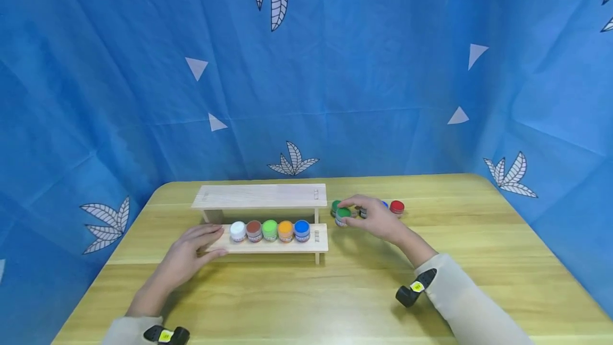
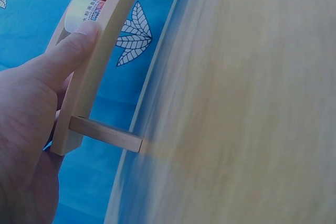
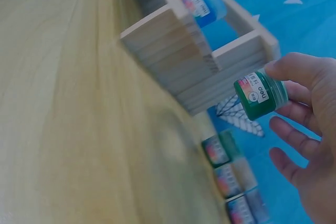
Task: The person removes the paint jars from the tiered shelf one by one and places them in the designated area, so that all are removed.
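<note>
Gripping a wooden rack [image 1: 263, 196] by its left end with the left hand [image 1: 188, 254], extended from the head view's lower left; pinching a green jar [image 1: 342, 217] right of center with the right hand [image 1: 378, 218]. Visible beyond, in that view alone: a bright red jar [image 1: 397, 207].
</note>
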`<state>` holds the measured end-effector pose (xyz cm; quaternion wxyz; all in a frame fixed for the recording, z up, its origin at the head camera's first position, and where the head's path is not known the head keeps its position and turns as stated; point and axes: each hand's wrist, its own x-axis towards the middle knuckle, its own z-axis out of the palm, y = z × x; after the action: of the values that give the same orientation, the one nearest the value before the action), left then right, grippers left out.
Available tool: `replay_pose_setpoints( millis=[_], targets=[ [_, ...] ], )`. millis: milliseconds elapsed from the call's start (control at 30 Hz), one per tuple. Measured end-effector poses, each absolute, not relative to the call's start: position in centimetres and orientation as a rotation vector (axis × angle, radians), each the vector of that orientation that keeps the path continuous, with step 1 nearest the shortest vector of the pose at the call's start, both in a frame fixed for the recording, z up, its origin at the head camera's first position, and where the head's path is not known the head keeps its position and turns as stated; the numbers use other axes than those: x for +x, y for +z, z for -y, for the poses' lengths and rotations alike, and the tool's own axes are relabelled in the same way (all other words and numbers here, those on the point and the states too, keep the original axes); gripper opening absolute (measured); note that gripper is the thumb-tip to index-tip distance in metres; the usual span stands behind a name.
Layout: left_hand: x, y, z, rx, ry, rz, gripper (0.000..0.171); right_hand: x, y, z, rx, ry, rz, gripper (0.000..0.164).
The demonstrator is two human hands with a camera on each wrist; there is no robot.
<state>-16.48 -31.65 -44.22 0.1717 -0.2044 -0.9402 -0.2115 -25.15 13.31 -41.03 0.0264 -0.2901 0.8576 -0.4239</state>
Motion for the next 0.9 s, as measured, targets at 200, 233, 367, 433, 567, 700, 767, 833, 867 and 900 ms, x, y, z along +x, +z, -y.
replay_pose_setpoints(
  millis=[200, 233, 367, 433, 567, 700, 767, 833, 867, 900],
  targets=[
    [-16.6, -44.6, 31.6, -0.569, -0.609, 2.67, 0.054, -25.4, -42.8, -13.4, -0.853, -1.299, -2.641, 0.036],
    [-16.6, -44.6, 31.6, -0.567, -0.611, 2.674, 0.054, -25.4, -42.9, -13.4, -0.854, -1.29, -2.644, 0.036],
    [-16.6, -44.6, 31.5, -0.562, -0.616, 2.68, 0.055, -25.4, -43.4, -13.2, -0.865, -1.246, -2.659, 0.036],
    [-16.6, -44.5, 31.5, -0.562, -0.617, 2.682, 0.055, -25.3, -43.7, -13.1, -0.88, -1.249, -2.649, 0.035],
    [-16.6, -44.5, 31.5, -0.559, -0.614, 2.683, 0.055, -25.3, -44.5, -13.0, -0.877, -1.243, -2.63, 0.034],
    [-16.5, -44.5, 31.6, -0.549, -0.613, 2.687, 0.055, -25.1, -44.9, -12.9, -0.882, -1.209, -2.632, 0.033],
    [-16.5, -44.4, 31.5, -0.545, -0.61, 2.69, 0.055, -25.0, -44.9, -12.8, -0.889, -1.206, -2.632, 0.033],
    [-16.5, -44.4, 31.5, -0.543, -0.606, 2.694, 0.055, -24.9, -45.0, -12.8, -0.898, -1.208, -2.631, 0.032],
    [-16.5, -44.3, 31.5, -0.542, -0.606, 2.696, 0.056, -24.9, -45.0, -12.8, -0.902, -1.209, -2.631, 0.032],
    [-16.5, -44.3, 31.5, -0.542, -0.606, 2.698, 0.056, -24.9, -45.0, -12.8, -0.907, -1.21, -2.631, 0.032]
  ],
)
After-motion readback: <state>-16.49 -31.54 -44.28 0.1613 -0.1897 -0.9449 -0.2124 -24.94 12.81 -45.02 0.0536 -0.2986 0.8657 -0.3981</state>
